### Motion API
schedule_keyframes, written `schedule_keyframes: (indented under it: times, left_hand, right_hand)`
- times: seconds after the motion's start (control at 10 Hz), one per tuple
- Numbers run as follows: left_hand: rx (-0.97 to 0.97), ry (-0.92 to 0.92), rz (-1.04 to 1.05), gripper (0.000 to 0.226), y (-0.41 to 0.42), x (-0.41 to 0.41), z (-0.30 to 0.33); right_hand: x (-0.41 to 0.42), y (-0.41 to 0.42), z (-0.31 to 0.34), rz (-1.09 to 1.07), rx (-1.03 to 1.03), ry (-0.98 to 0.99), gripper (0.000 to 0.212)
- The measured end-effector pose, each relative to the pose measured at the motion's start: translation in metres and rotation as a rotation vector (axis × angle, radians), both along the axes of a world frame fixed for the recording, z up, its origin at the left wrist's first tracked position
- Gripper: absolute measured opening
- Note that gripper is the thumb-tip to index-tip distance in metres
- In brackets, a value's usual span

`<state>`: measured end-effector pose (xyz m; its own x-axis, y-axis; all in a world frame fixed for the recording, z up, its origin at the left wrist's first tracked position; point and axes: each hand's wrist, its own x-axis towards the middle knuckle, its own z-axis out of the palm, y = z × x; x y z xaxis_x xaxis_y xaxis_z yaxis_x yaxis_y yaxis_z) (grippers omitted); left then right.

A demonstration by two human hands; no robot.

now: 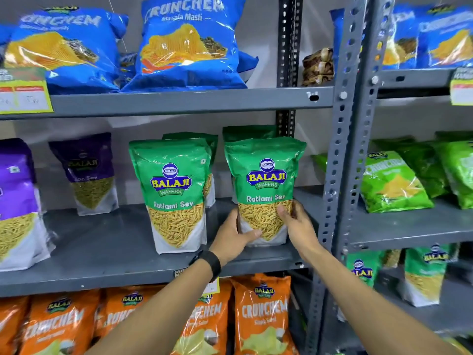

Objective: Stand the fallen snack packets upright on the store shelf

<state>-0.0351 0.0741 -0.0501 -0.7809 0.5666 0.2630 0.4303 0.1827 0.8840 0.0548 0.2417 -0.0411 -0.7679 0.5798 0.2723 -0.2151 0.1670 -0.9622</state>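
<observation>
A green Ratlami Sev packet (265, 175) stands upright at the right end of the grey middle shelf (107, 252). My left hand (234, 235) grips its lower left corner, thumb across the front. My right hand (297, 221) clasps its lower right side. A second green Ratlami Sev packet (172, 190) stands upright just to the left, untouched. More green packets stand behind both, mostly hidden.
Purple packets (90, 172) stand at the shelf's left. Blue Crunchem bags (186, 44) fill the shelf above, orange Crunchem bags (261, 313) the one below. A perforated grey upright post (340, 160) borders the right, with light green bags (391, 183) leaning on the neighbouring rack.
</observation>
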Motion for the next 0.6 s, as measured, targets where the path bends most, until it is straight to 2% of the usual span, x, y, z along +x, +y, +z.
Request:
schedule_keyframes:
  times: [0.1,0.3,0.6]
  left_hand:
    - [0.000,0.001,0.013,0.063,0.0037,0.0007,-0.0009]
    - [-0.003,-0.012,0.028,0.065,0.0053,0.0031,-0.0007]
    - [-0.003,-0.007,-0.002,0.068,-0.0025,0.0100,0.0064]
  right_hand:
    - [-0.0004,0.0020,-0.0042,-0.021,-0.003,0.029,0.054]
    - [-0.0013,0.0009,-0.0051,-0.016,-0.028,0.052,0.042]
    - [-0.0011,-0.0055,-0.0031,-0.099,0.025,0.014,0.057]
